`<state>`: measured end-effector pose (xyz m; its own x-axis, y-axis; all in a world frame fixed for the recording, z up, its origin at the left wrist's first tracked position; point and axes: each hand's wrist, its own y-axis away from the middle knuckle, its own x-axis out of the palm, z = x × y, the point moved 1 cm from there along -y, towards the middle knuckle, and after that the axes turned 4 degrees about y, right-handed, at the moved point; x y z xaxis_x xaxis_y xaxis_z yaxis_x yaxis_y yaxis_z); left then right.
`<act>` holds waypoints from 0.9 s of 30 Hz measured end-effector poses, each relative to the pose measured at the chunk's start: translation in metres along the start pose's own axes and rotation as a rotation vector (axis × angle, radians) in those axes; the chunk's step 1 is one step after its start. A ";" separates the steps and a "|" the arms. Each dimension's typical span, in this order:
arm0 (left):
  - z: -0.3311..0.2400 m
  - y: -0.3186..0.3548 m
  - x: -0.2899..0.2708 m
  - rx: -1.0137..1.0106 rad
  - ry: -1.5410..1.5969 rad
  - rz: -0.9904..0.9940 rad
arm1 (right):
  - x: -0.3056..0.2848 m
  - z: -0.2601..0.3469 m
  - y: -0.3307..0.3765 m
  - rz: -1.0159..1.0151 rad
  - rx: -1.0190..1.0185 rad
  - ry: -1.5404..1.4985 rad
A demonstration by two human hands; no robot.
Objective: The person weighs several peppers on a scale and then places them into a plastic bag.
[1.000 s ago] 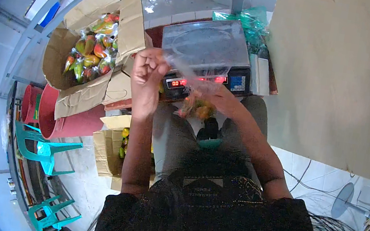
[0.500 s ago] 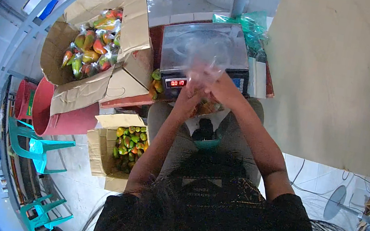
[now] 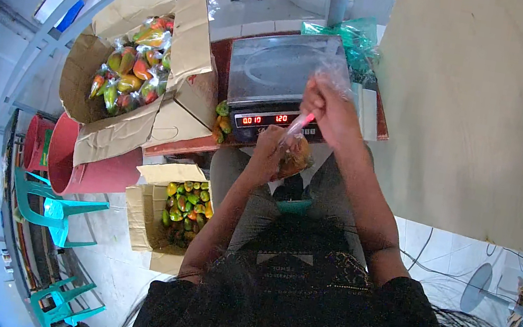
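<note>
My left hand (image 3: 268,154) grips the lower part of a clear plastic bag of peppers (image 3: 295,155) over my lap. Above it, my right hand (image 3: 329,109) pinches the stretched neck of the same bag together with a thin red tie. Both hands are just in front of a digital scale (image 3: 279,74) with a bare steel pan and a red lit display. A few loose peppers (image 3: 222,121) lie on the table left of the scale.
A large open cardboard box (image 3: 124,121) of bagged peppers sits left of the scale. A smaller box (image 3: 146,220) of loose green and yellow peppers stands on the floor by my left knee. Red buckets (image 3: 80,162) and teal plastic chairs (image 3: 58,213) are further left. Green bags (image 3: 357,35) lie behind the scale.
My left hand came from the big box back to the bag at my lap. My right hand rose, pulling the bag's neck upward and taut.
</note>
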<state>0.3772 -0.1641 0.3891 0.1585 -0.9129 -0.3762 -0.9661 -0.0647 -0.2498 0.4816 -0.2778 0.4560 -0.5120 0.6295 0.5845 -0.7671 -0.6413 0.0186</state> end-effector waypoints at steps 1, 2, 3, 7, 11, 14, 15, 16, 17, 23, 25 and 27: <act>0.000 0.000 0.001 0.002 -0.001 -0.001 | -0.003 0.008 -0.001 -0.009 -0.080 -0.016; 0.000 0.000 0.002 0.050 -0.080 -0.019 | -0.006 0.014 -0.002 -0.006 -0.082 -0.015; 0.000 -0.001 0.002 0.097 -0.159 -0.037 | -0.011 0.022 -0.003 -0.057 -0.190 0.040; -0.008 -0.008 -0.001 0.162 -0.077 0.090 | -0.013 0.051 0.007 -0.165 -0.365 0.328; 0.007 0.000 -0.003 0.044 -0.332 0.100 | 0.022 0.076 0.034 -0.558 -0.985 1.341; -0.001 0.004 0.003 0.032 -0.436 0.089 | 0.049 0.057 0.047 0.039 -0.945 1.875; -0.007 0.006 0.004 0.093 -0.457 0.019 | 0.048 0.044 0.046 0.036 -0.941 1.877; -0.007 0.007 0.003 0.099 -0.456 0.017 | 0.042 0.021 0.043 0.149 -0.831 1.969; -0.001 0.009 0.000 0.010 -0.519 0.086 | 0.033 -0.002 0.038 0.269 -0.719 2.051; 0.018 0.021 -0.010 0.003 -0.421 -0.007 | -0.001 -0.040 0.046 0.398 -0.235 1.788; 0.024 0.025 -0.013 0.084 -0.249 -0.085 | -0.001 -0.044 0.040 0.331 -0.131 1.734; 0.012 0.023 -0.012 0.139 -0.135 -0.039 | -0.006 -0.038 0.037 0.358 -0.179 1.682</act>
<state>0.3553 -0.1492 0.3771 0.2300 -0.8480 -0.4774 -0.9226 -0.0340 -0.3841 0.4415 -0.2890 0.4223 -0.3741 0.2846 -0.8826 -0.5046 -0.8610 -0.0637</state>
